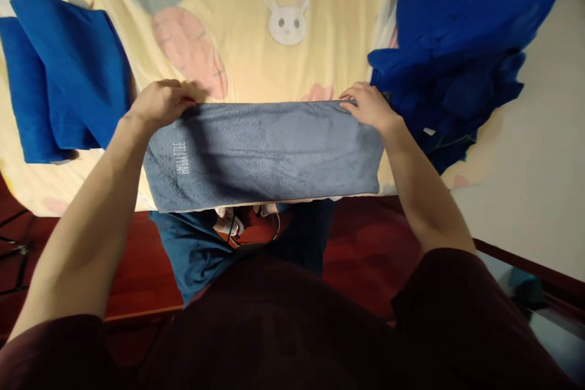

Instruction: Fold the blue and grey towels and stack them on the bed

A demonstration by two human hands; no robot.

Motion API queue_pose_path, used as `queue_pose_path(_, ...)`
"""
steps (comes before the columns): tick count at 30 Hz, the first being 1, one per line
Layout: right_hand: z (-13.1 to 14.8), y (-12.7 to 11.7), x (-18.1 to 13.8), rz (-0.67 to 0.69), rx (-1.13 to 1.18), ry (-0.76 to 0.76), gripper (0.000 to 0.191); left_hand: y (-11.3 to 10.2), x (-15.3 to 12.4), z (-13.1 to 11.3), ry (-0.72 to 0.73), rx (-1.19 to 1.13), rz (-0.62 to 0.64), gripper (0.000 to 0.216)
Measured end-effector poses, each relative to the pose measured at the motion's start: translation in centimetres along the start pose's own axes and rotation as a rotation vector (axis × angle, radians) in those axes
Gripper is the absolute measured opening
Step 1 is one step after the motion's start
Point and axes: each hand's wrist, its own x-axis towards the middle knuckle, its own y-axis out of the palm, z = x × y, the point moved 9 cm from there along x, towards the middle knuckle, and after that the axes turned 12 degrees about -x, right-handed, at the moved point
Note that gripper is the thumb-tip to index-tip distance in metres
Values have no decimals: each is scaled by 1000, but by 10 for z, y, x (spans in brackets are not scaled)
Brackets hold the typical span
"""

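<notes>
A grey-blue towel (265, 152) with small white lettering near its left end lies folded across the near edge of a yellow bedsheet (237, 30). My left hand (159, 102) pinches the towel's far left corner, fingers closed on the cloth. My right hand (368, 103) grips the far right corner the same way. Both forearms reach forward from my dark maroon sleeves.
Folded bright blue cloths (64, 79) lie on the sheet at the left. A loose heap of blue cloths (457, 49) sits at the right. The sheet shows a carrot (187, 36) and a rabbit print (286, 21). Below the bed edge is red-brown floor (365, 250).
</notes>
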Motion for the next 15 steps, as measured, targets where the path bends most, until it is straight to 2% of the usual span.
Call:
queue_pose_path(4,-5,1,9,-19,54,25,24,1,14,-18,48,-28,61,40)
queue_pose_path(11,-7,3,10,-89,175,115,26,13,22,-11,-66,117,158,34)
queue_pose_path(13,-9,3,9,-109,175,135,23,15,22,-11,-64,103,164,35)
queue_pose_path(15,-11,6,8,-111,164,140,21,8,21,-7,-123,48,60,30)
